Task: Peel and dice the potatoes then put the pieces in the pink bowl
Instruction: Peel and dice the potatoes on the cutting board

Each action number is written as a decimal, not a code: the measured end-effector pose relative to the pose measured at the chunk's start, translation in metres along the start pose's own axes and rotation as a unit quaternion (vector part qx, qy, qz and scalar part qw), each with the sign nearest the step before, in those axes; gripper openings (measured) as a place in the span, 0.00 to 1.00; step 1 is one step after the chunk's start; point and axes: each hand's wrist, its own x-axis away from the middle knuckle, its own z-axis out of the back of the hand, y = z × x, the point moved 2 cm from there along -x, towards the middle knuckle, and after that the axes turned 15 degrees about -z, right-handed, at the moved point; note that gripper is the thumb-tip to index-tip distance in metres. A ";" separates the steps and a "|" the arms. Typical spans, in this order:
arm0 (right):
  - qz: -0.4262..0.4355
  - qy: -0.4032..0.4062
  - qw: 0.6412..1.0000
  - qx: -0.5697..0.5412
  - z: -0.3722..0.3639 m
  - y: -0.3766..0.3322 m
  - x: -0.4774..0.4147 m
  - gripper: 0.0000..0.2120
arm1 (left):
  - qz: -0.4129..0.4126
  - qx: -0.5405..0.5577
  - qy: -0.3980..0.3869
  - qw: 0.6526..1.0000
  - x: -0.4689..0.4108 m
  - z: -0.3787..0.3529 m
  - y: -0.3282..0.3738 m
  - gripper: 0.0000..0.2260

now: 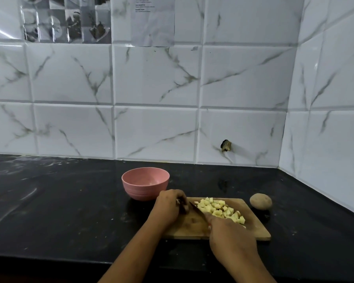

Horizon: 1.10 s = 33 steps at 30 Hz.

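A pile of pale diced potato pieces (221, 209) lies on the wooden cutting board (251, 227). My right hand (231, 235) grips a knife (198, 211) whose dark blade slants along the left side of the pile. My left hand (169, 207) sits curled on the board's left end, its fingers by the blade's tip; a small dark thing shows under them, and I cannot tell what it is. The pink bowl (145, 183) stands behind the left hand and holds nothing that I can see. One whole unpeeled potato (261, 201) rests on the counter right of the board.
The black counter (59, 211) runs left and back to a white marble-tiled wall, with a side wall closing in on the right. A small dark hole (226, 146) marks the back wall. Papers are taped high up on the tiles.
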 end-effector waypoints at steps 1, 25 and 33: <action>-0.002 0.006 1.000 -0.001 0.000 0.000 0.000 0.26 | 0.010 0.019 0.001 1.000 0.001 0.000 0.001 0.14; 0.006 0.004 0.998 -0.068 -0.006 -0.022 0.008 0.30 | 0.063 0.032 -0.006 0.998 0.014 0.000 0.000 0.12; 0.003 0.002 0.999 -0.035 -0.005 -0.031 0.010 0.32 | 0.054 -0.055 -0.043 0.996 0.013 -0.003 0.000 0.10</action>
